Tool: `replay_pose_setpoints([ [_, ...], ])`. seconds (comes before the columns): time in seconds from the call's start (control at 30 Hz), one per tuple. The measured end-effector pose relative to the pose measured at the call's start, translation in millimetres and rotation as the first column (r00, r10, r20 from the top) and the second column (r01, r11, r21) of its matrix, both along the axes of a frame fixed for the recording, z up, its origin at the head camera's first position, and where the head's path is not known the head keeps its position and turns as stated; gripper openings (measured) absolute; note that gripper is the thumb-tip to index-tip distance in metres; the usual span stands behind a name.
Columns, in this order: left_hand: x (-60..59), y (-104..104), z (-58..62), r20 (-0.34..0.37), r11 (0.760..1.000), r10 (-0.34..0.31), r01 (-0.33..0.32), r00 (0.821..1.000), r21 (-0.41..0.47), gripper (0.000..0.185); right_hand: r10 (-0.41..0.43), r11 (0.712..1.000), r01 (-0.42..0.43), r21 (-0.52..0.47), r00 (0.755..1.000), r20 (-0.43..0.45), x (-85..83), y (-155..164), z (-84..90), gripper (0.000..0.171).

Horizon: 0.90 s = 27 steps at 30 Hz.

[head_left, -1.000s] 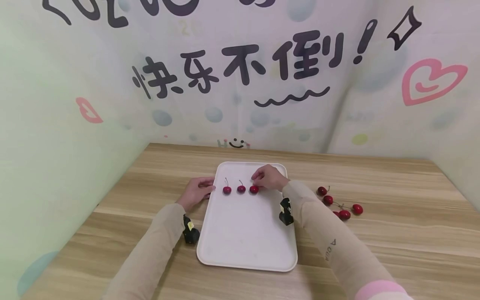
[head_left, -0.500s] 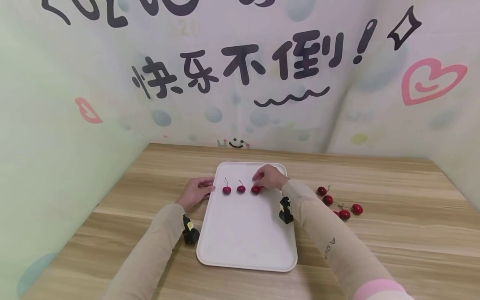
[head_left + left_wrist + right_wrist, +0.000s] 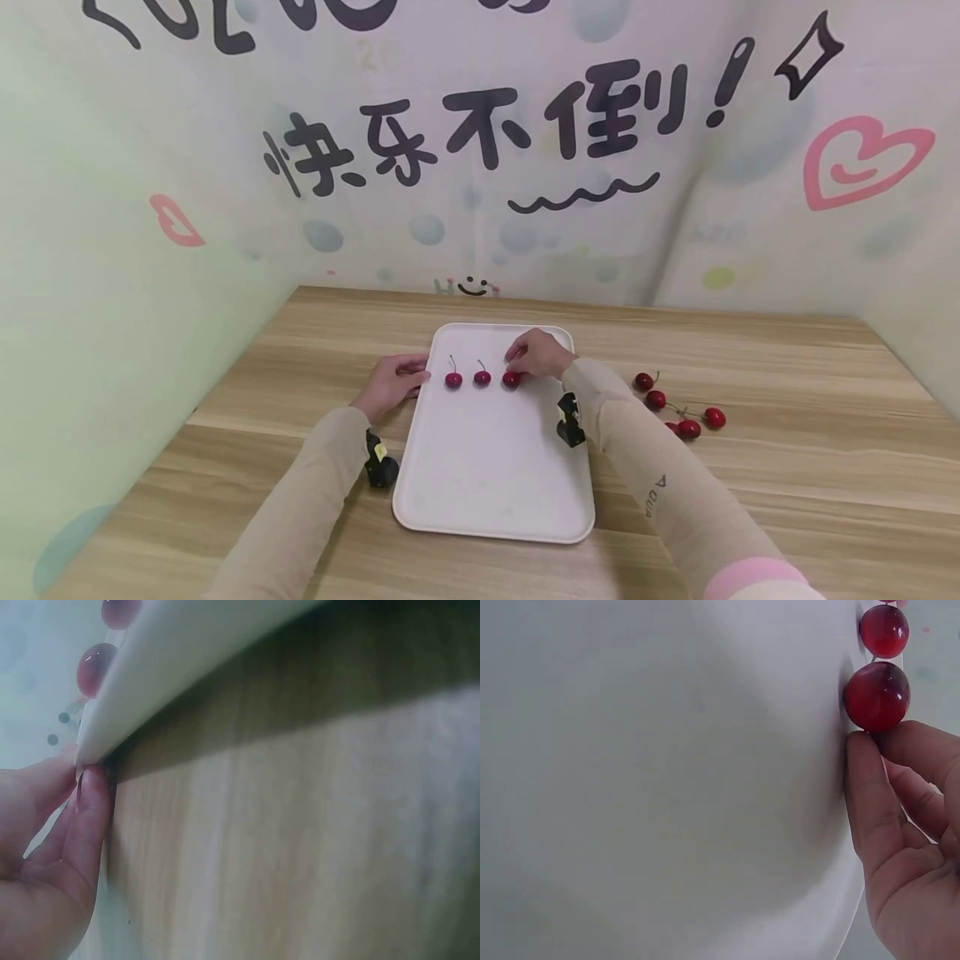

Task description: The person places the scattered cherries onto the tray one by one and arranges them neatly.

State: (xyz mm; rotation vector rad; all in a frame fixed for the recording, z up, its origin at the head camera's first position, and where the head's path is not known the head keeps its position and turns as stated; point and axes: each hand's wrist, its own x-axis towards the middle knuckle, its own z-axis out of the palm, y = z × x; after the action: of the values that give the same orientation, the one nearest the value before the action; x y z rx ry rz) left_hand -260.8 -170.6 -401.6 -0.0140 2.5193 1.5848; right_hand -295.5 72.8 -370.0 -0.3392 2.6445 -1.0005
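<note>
A white tray [image 3: 495, 467] lies on the wooden table [image 3: 787, 483], its long side running away from the person. Three red cherries stand in a row across the far part of the tray: the left cherry [image 3: 453, 380], the middle cherry [image 3: 482, 377] and the right cherry [image 3: 511, 379].

The right hand [image 3: 538, 353] is over the far right part of the tray, at the right cherry. Its fingers [image 3: 870, 795] are curled, and in the right wrist view the fingertips touch this cherry from the side — whether they really pinch it or its stem, I cannot tell from the pictures.

The left hand [image 3: 392, 383] rests on the table at the left edge of the tray. Its fingers [image 3: 90, 817] are relaxed and nearly straight, with the tips pressed against the tray rim; they are not closed around anything.

On the table to the right of the tray, well apart from it, lies a loose group of cherries [image 3: 678, 408] — some with their stems visible. The walls behind carry a light printed backdrop [image 3: 525, 125] with dark characters and pink shapes.
</note>
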Motion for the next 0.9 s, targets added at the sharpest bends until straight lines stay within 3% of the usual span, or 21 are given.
replay_pose_setpoints([
  [0.57, 1.7, 1.3, 1.6, 0.007, 1.0, 0.012, -0.012, 1.0, -0.026, 0.039, 0.01, 1.0, -0.01, 0.004, 1.0, -0.01, -0.3, 2.0, 0.2, 0.013],
  [0.73, 1.2, 1.5, 0.9, 0.007, 1.0, 0.011, -0.011, 1.0, -0.024, 0.039, 0.022, 1.0, -0.022, 0.005, 1.0, 0.004, 0.3, 8.7, 7.3, 0.016],
  [0.9, 1.6, 0.7, 1.6, 0.011, 1.0, 0.013, -0.013, 1.0, -0.02, 0.039, 0.057, 0.997, -0.055, -0.055, 0.998, 0.028, 1.0, 20.4, 16.8, 0.02],
])
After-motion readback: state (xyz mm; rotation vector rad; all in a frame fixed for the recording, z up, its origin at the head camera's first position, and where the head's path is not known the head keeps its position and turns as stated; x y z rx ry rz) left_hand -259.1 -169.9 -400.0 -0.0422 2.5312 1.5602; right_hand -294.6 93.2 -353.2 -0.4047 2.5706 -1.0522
